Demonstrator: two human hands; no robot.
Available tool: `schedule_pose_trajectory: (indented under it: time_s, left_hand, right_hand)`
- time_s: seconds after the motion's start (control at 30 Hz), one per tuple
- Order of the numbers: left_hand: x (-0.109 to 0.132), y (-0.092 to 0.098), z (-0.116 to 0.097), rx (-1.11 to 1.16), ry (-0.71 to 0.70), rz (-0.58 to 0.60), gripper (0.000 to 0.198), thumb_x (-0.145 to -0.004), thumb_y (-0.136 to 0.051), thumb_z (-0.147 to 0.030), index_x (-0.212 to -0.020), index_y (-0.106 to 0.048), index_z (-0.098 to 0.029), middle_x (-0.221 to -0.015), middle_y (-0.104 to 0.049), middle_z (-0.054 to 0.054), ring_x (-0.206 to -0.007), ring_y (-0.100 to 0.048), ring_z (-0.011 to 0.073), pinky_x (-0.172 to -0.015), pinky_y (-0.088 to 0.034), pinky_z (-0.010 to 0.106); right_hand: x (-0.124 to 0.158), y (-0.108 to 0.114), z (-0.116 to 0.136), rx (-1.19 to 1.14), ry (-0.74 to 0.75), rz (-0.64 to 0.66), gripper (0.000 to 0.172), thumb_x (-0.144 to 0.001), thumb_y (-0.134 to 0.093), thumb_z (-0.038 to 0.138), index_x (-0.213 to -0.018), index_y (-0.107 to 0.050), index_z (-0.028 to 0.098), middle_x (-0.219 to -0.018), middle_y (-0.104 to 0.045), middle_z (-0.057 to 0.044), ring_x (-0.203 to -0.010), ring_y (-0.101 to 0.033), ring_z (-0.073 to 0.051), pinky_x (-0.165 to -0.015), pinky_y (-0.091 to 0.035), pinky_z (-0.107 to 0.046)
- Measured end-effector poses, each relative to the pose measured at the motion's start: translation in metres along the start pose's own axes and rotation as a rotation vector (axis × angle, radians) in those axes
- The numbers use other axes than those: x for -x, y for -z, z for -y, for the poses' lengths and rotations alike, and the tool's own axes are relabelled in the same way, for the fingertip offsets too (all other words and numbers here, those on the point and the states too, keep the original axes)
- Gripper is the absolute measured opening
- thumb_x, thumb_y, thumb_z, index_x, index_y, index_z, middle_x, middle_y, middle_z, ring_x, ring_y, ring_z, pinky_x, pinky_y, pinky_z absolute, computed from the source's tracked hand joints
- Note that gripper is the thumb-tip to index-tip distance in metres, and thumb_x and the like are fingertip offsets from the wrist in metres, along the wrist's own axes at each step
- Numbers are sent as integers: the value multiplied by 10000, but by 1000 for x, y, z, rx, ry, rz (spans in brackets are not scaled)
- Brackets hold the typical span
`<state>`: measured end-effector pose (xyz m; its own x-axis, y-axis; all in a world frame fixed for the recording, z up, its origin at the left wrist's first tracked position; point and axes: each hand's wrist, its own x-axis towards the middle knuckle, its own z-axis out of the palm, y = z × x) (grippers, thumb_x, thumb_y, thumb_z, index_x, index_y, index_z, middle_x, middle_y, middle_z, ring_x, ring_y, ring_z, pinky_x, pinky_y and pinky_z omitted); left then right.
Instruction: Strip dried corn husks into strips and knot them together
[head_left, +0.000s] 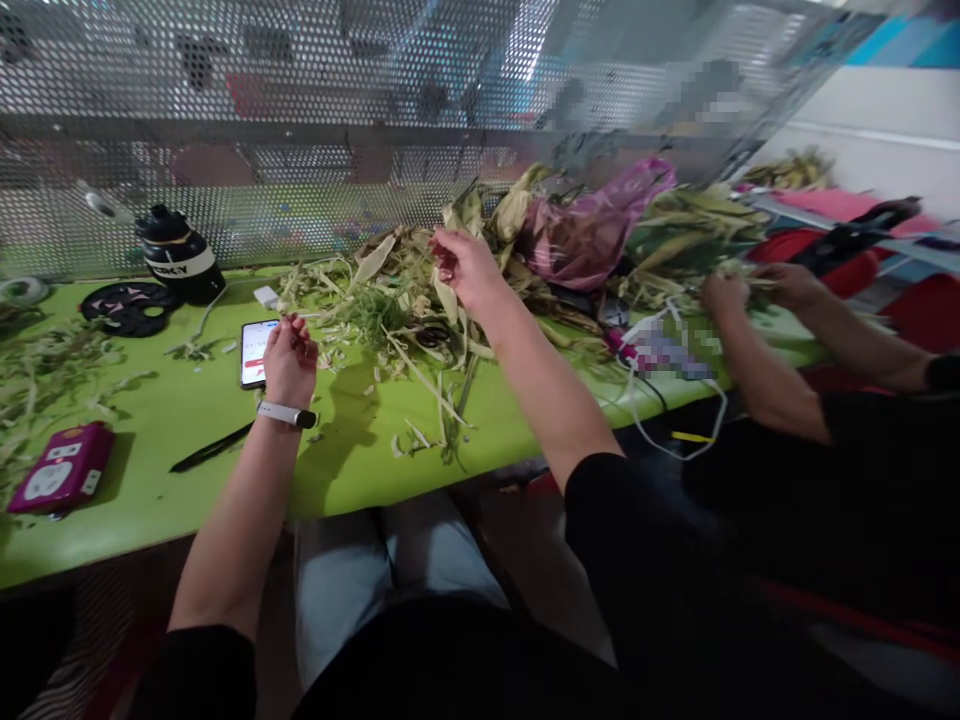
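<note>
My left hand (292, 362), with a pale wristband on its wrist, is raised over the table beside a lit phone (253, 350). Its fingers are curled together, and what they hold, if anything, is too small to make out. Farther right, my right hand (471, 268) hovers in front of a heap of dry leaves and stalks (409, 262). Its fingertips are drawn together; I cannot make out anything between them. A pale leaf (445, 300) hangs or lies just below that hand. Green shreds (375, 312) and stripped stem pieces (427, 390) lie between my hands.
On the green table (337, 470) are a black bottle (180, 255), a magenta box (64, 468), a dark pen-like stick (210, 448) and a pink plastic bag (577, 235). A perforated metal panel (315, 80) stands behind. At right, a co-worker's hands (726, 295) handle plant matter beside white cables (634, 400).
</note>
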<state>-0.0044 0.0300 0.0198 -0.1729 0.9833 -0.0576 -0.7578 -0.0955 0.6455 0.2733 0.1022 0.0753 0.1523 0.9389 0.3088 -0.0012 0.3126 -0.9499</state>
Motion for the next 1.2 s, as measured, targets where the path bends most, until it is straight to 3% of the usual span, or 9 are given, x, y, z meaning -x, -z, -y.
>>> schedule_pose_trajectory:
  time_s: [0.13, 0.3, 0.47, 0.57, 0.6, 0.7, 0.73, 0.9, 1.2]
  left_hand:
    - [1, 0, 4, -18, 3, 43, 130, -888, -620, -132, -771, -603, -186, -719, -646, -60, -505, -529, -11, -503, -434, 92]
    - [5, -3, 6, -27, 71, 190, 124, -812, -725, -145, -794, -613, -193, -751, -671, -65, -484, -511, -18, -480, -436, 84]
    - [5, -3, 3, -23, 89, 221, 108, -814, -731, -160, -812, -629, -196, -696, -636, -64, -510, -545, -8, -495, -454, 81]
    - [5, -4, 2, -21, 55, 175, 85, -850, -686, -144, -806, -627, -187, -686, -631, -53, -501, -531, -5, -474, -435, 77]
    - [6, -4, 2, -23, 40, 154, 86, -863, -668, -137, -804, -626, -184, -682, -629, -50, -496, -524, -4, -467, -426, 75]
    - [6, -6, 1, -27, 13, 97, 104, -889, -633, -133, -797, -625, -182, -672, -621, -44, -494, -514, 0, -466, -411, 77]
    - [7, -6, 1, -25, 14, 84, 111, -893, -626, -133, -793, -625, -180, -668, -618, -44, -492, -510, 1, -466, -409, 80]
    - [9, -7, 2, -27, 26, 60, 106, -902, -621, -143, -802, -638, -174, -656, -611, -38, -493, -503, 7, -466, -408, 90]
    - [9, -3, 9, -48, 17, 63, 96, -849, -685, -141, -781, -622, -169, -661, -623, -45, -497, -514, 13, -486, -419, 102]
  right_hand:
    - [22, -11, 16, 88, 38, 142, 361, -727, -772, 502, -781, -610, 184, -636, -511, 50, -485, -405, -43, -447, -301, -190]
    - [39, -30, 44, 93, 103, 280, 285, -805, -725, 426, -833, -593, 175, -666, -521, 43, -560, -499, -57, -506, -364, -180]
    - [46, -46, 55, 166, 133, 406, 232, -821, -702, 377, -870, -630, 162, -737, -600, 19, -623, -537, -68, -554, -393, -182]
    - [52, -55, 47, 370, 158, 593, 186, -800, -707, 327, -857, -686, 151, -762, -661, -13, -663, -572, -105, -606, -420, -226]
    - [54, -57, 42, 456, 190, 591, 164, -794, -703, 306, -837, -697, 148, -765, -674, -21, -674, -578, -118, -632, -425, -244]
    - [56, -55, 25, 689, 306, 342, 126, -814, -644, 252, -786, -703, 144, -805, -698, -39, -704, -576, -140, -689, -410, -274]
    - [57, -52, 19, 746, 301, 295, 128, -816, -635, 245, -777, -701, 142, -801, -700, -42, -704, -573, -144, -695, -403, -276]
    - [71, -43, -10, 950, 211, 367, 212, -837, -642, 346, -765, -707, 157, -786, -709, -62, -687, -567, -159, -680, -381, -279]
    - [97, -71, -36, 988, 27, 556, 275, -884, -611, 382, -869, -729, 134, -741, -708, -48, -646, -591, -136, -612, -359, -241]
